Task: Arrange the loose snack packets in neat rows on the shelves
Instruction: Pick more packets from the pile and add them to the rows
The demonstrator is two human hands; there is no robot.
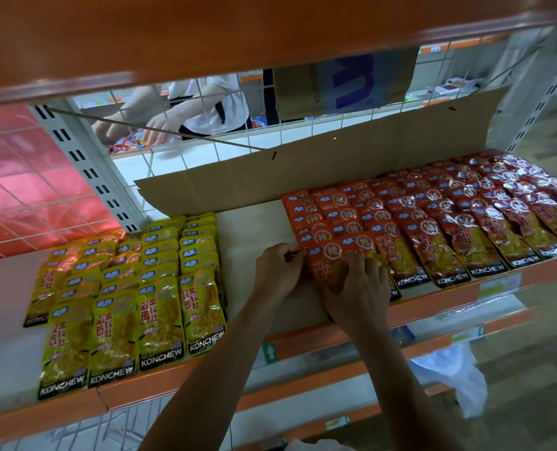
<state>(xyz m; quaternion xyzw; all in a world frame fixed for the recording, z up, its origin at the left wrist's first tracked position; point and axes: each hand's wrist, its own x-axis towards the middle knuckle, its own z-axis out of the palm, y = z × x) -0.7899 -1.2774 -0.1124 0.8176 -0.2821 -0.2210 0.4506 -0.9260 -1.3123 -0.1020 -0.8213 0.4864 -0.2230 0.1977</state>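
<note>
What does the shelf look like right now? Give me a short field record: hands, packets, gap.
left hand: pinches the left edge of the front red packet
right hand: fingers bent over the same packet, near the shelf front
red packets: overlapping rows, right part of the shelf
yellow packets: overlapping rows, left part
gap: bare shelf strip between the two colours
behind: cardboard sheet standing against the wire mesh
</note>
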